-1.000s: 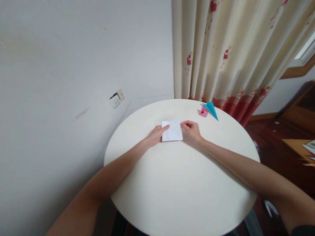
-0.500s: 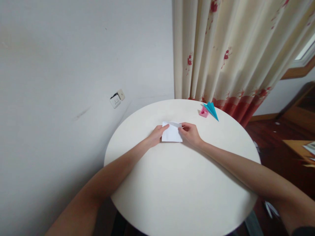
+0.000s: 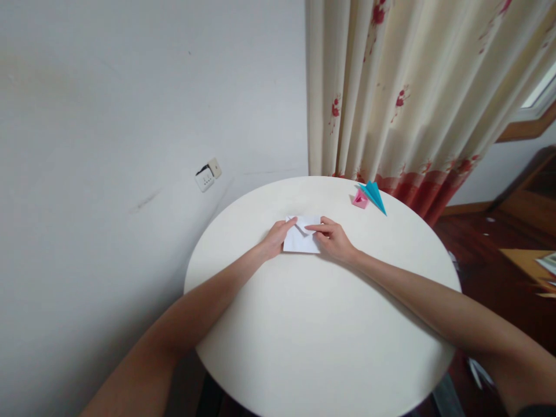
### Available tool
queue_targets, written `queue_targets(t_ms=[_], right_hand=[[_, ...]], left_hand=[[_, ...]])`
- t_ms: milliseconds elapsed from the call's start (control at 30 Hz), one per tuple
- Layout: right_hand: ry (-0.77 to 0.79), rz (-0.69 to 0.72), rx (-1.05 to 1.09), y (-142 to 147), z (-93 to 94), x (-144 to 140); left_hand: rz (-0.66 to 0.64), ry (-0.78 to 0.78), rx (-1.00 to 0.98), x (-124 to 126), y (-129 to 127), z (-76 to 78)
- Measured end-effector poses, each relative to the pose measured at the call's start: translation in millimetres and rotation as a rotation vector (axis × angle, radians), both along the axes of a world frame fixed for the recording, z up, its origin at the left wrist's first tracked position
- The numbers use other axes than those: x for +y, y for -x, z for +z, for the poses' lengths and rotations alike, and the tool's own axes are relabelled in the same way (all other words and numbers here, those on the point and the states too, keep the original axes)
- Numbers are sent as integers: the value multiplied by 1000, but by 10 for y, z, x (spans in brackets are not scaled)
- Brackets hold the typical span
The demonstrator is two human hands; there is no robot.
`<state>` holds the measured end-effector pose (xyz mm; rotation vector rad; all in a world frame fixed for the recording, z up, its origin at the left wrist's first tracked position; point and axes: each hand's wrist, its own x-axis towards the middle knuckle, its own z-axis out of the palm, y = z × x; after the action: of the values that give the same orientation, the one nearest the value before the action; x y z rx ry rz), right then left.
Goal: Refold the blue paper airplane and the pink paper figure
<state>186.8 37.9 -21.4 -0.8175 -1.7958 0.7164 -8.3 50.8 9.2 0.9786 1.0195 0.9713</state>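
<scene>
A small folded piece of white paper (image 3: 299,244), shaped like an envelope, is between my hands over the middle of the round table. My left hand (image 3: 276,238) grips its left edge, thumb on top and fingers underneath. At the right side, my right hand (image 3: 335,238) has its index finger stretched across a pointed flap that lies folded down over the front. The thumb of that hand is by the paper's right edge, and its other fingers are partly hidden.
On the white round table (image 3: 299,324), a blue paper plane (image 3: 374,197) and a pink folded paper piece (image 3: 360,199) lie at the back right. Behind stand a wall with a socket (image 3: 204,179) and a flowered curtain (image 3: 391,116). A wooden surface (image 3: 521,260) is off to the right.
The pointed top flap has come down over the front of the paper. My right index finger has moved left onto it, while my left hand keeps its grip.
</scene>
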Motion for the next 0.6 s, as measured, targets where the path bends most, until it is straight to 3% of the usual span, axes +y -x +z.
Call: queue_targets(t_ms=[200,400,600], right_hand=[[2,21,-5,-9,78,-53],[238,56,273,60,37,-30],[351,48,367,85,15,20]], left_hand=[[-14,-82,6,20,17,-48],[-39,-229,37,50,18,-137],[-45,-299,105,-16,6,-137]])
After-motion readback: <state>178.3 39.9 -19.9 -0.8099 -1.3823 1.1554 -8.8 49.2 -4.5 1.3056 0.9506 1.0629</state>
